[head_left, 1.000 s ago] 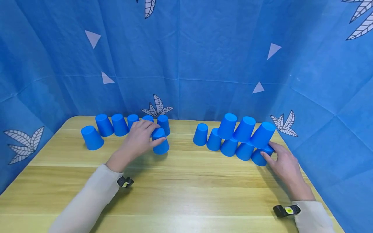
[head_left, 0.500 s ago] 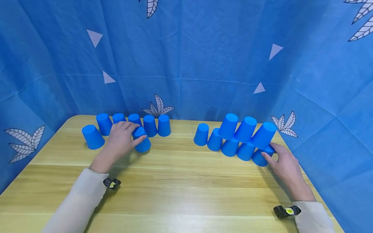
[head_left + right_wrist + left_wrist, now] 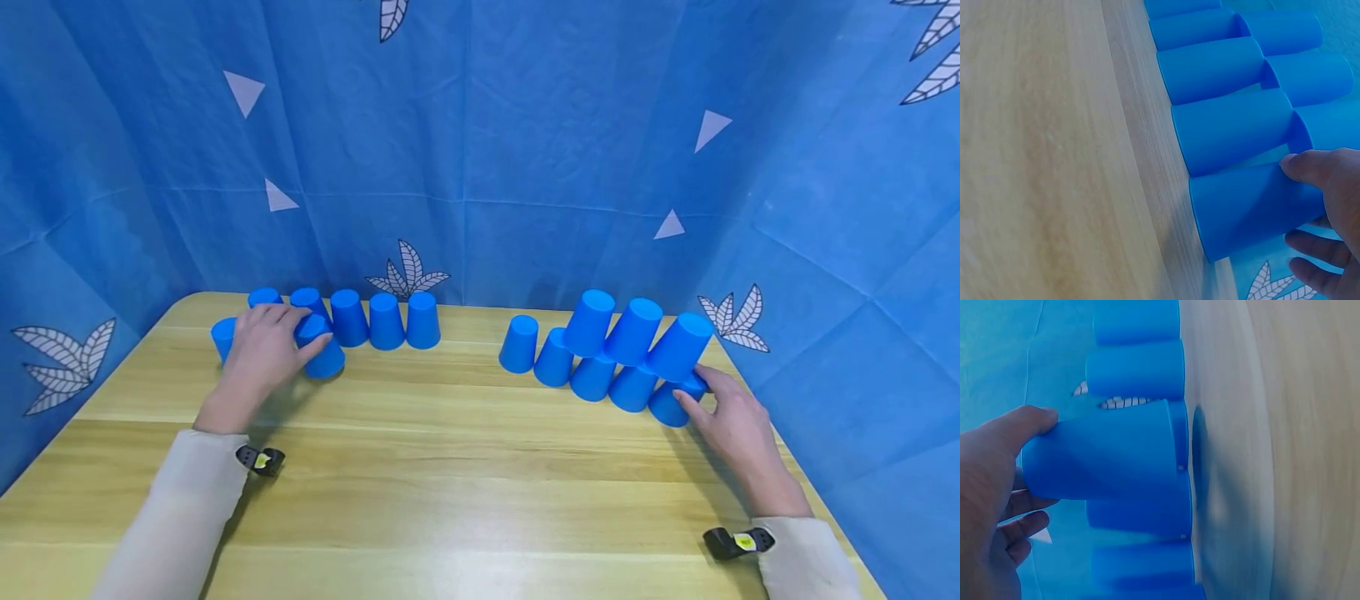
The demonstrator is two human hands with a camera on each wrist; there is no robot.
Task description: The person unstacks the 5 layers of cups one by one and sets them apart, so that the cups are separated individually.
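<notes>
Fingers of the left hand are grasping an inverted blue tapered plastic cup; I'm seeing it hovering above the pale wooden table, just nearer than the far-left row of five matching cups. Right hand fingers are gripping the nearest, rightmost bottom-row cup, three upper cups resting along that row.

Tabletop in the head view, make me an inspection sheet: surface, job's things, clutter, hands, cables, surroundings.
Surface: wood-grain table, pale shine toward the front.
Job's things: blue, mouth down; three upper cups rest across a lower row of five; at left, a back row of five and a front-left cup, partly hidden.
Clutter: nothing seen.
Left hand: holds one more cup, raised off the table.
Right hand: holds the lower row's rightmost cup.
Cables: nothing seen.
Surroundings: blue cloth with leaf and triangle prints.
</notes>
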